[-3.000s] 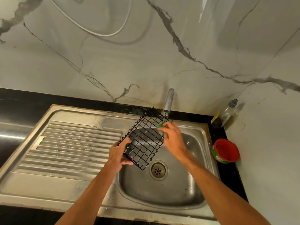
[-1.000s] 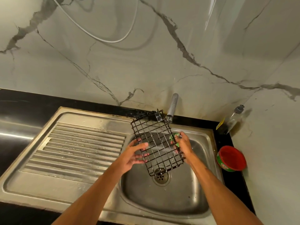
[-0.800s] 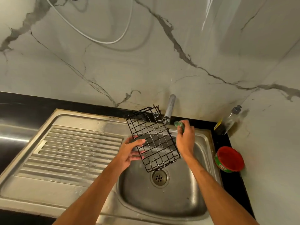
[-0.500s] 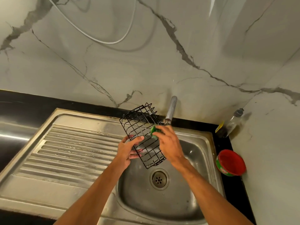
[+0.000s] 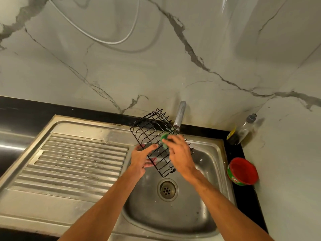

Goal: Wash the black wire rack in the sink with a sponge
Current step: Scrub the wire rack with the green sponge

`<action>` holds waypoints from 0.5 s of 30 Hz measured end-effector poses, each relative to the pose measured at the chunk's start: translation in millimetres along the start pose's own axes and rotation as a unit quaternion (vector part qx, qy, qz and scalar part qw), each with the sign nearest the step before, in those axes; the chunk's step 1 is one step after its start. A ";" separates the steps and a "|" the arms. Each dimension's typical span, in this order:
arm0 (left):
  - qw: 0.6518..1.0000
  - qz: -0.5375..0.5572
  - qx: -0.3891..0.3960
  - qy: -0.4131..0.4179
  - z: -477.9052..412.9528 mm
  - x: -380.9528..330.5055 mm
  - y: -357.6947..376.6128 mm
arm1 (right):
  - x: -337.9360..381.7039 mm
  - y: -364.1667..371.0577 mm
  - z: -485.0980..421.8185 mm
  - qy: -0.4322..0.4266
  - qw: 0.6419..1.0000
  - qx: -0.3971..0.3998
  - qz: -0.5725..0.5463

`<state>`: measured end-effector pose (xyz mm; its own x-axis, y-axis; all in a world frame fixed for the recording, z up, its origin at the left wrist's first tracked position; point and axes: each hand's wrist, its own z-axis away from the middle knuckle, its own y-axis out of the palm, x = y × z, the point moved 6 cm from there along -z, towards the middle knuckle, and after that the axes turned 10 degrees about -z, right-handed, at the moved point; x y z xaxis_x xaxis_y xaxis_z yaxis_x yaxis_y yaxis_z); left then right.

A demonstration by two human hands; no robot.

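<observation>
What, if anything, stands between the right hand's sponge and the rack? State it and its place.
Nothing visible does. The right hand holds the sponge against the rack, while the left hand holds the rack above the sink.

Glossy black wire rack point(image 5: 152, 136), dull scuffed steel sink point(image 5: 73, 171), polished veined marble wall point(image 5: 156, 72).

One wire rack point(image 5: 151, 135), one sponge point(image 5: 164, 137), one sink point(image 5: 173, 220), one tap point(image 5: 180, 115), one bottle point(image 5: 244, 129), one red tub point(image 5: 242, 171).
</observation>
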<state>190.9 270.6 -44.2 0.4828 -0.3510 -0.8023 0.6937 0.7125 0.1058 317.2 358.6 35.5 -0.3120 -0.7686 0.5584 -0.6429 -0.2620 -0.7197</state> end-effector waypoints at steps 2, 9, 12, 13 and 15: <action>1.000 0.003 -0.001 -0.005 -0.5 3.9 2.4 | -4.2 -1.1 4.5 -0.018 1.000 0.020 0.010; 0.999 0.010 -0.022 -0.025 -6.2 8.3 0.2 | 5.4 14.0 28.8 -0.040 0.997 0.060 0.033; 0.999 0.012 -0.026 -0.034 -3.7 11.8 -2.5 | -13.2 4.8 28.9 -0.006 0.999 0.043 0.025; 0.999 0.017 -0.027 -0.035 -2.3 13.1 -2.2 | -26.5 -4.1 23.9 0.058 0.998 -0.003 0.009; 0.998 0.032 -0.027 -0.036 -0.8 15.4 -0.2 | -31.3 -9.4 19.8 0.114 0.993 -0.034 -0.008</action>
<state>197.8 265.5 -57.0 0.5642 -0.3443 -0.7504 0.6305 0.7665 0.1224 346.9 373.6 16.6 -0.4460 -0.6113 0.6538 -0.6928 -0.2267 -0.6846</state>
